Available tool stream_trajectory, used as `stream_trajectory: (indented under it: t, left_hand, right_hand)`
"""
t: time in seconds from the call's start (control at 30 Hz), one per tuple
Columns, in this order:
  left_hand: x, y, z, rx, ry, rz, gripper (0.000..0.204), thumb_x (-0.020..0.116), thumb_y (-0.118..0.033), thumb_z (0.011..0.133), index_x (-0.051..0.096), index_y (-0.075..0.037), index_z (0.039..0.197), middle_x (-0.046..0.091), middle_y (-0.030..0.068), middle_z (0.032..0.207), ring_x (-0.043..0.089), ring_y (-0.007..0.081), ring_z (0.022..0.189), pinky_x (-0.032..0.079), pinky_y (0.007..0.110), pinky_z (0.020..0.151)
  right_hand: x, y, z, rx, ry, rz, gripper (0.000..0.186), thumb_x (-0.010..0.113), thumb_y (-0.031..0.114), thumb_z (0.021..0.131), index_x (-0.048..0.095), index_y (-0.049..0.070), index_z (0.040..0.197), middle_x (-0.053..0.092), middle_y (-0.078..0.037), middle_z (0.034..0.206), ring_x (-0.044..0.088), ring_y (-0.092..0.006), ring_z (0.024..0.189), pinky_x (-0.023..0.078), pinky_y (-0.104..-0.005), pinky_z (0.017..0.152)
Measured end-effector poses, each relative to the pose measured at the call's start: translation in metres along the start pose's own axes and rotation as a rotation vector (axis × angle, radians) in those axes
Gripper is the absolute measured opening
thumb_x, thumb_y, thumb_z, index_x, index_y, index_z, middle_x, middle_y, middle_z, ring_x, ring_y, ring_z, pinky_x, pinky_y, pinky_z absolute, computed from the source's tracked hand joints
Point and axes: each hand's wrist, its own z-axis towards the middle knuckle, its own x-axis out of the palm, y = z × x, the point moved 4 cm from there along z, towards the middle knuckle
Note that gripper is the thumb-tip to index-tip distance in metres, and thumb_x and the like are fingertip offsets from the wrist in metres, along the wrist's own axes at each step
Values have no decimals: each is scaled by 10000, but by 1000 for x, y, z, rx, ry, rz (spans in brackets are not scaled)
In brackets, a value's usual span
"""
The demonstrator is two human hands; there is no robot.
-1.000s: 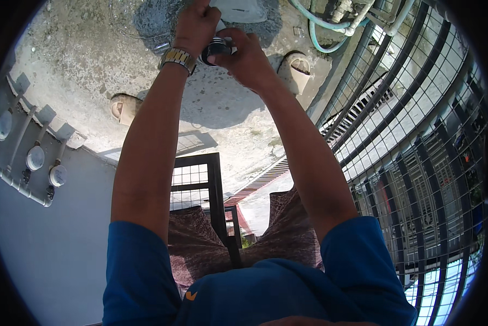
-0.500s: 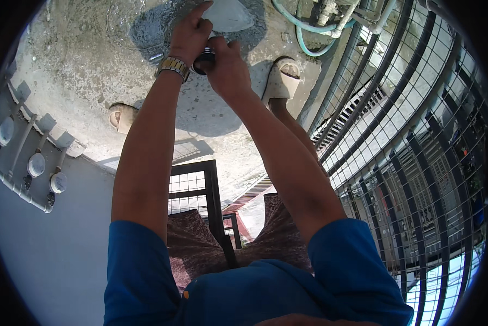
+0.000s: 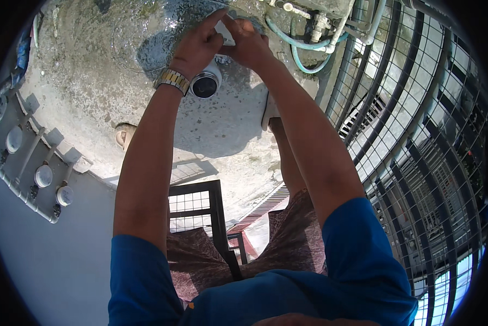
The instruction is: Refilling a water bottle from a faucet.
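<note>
At the top of the head view, my left hand (image 3: 199,46) and my right hand (image 3: 245,42) meet around a pale, whitish object (image 3: 224,33) over wet concrete, fingers curled at it. The fingers hide much of it, and I cannot make out what it is. A metal watch is on my left wrist. Just below the hands, a white cylinder with a dark round top (image 3: 204,85) shows, partly behind my left hand; I cannot tell what it rests on.
Pale hose loops (image 3: 302,69) and white pipes (image 3: 342,24) lie at upper right, beside a dark mesh railing (image 3: 396,81). At left, a low wall (image 3: 48,244) carries round meters (image 3: 43,175) on pipes. Tan sandals (image 3: 123,133) are on the concrete (image 3: 222,141).
My hands have left the dark-topped cylinder, which now shows uncovered lower down. My right hand has moved up to the pale object. My right arm now covers much of the right sandal.
</note>
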Motion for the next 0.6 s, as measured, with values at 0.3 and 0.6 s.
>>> stream_trajectory:
  t: [0.3, 0.6]
  left_hand:
    - [-42, 34, -82, -206, -175, -227, 987, 820, -200, 860, 215, -63, 1627, 504, 166, 1525, 465, 278, 1429, 410, 392, 1162]
    - [27, 50, -122, 126, -212, 370, 1296, 955, -264, 655, 138, -59, 1640, 407, 258, 1545, 374, 445, 1456, 354, 509, 1186]
  right_hand:
    - [-40, -42, 24, 17, -173, -71, 337, 639, 306, 929, 700, 287, 1261, 721, -58, 1214, 666, -305, 1169, 423, -565, 1050]
    - [-18, -77, -23, 107, -482, -12, 446, 723, 181, 909, 643, 162, 1347, 628, -195, 1326, 573, -409, 1262, 454, -436, 1060]
